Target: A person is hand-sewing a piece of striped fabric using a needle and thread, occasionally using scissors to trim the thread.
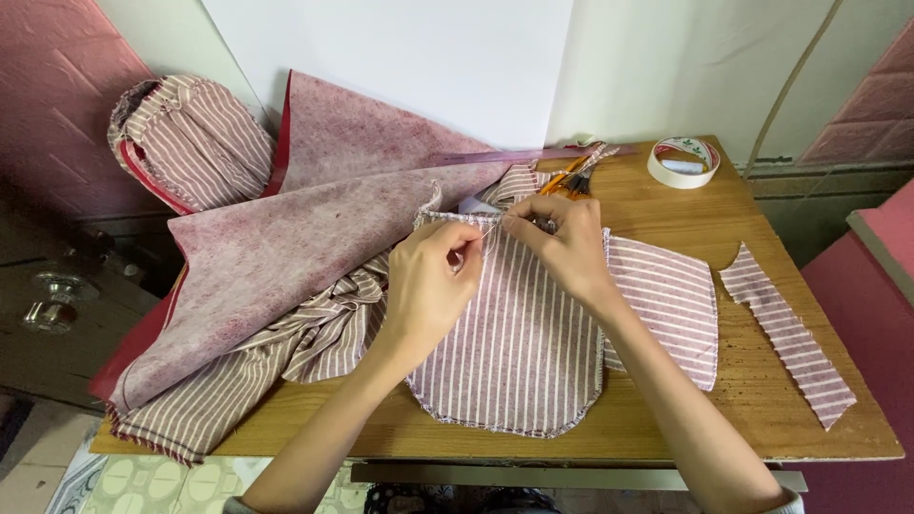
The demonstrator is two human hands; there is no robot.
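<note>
Pinching the striped fabric piece (pixel 514 333) top edge, both hands (pixel 433 281) (pixel 562 243) closed; scissors (pixel 568 178), tape roll (pixel 683 162) behind.

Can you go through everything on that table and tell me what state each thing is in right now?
Left hand: fingers pinched at the top edge of the striped fabric piece.
Right hand: fingers pinched on the same edge.
Striped fabric piece: flat, edges raw.
Second striped piece: flat, partly underneath.
Striped strip: lying loose.
Tape roll: lying flat.
Scissors: mostly hidden.
Reddish felt sheet: folded, draped off the wooden table.
</note>
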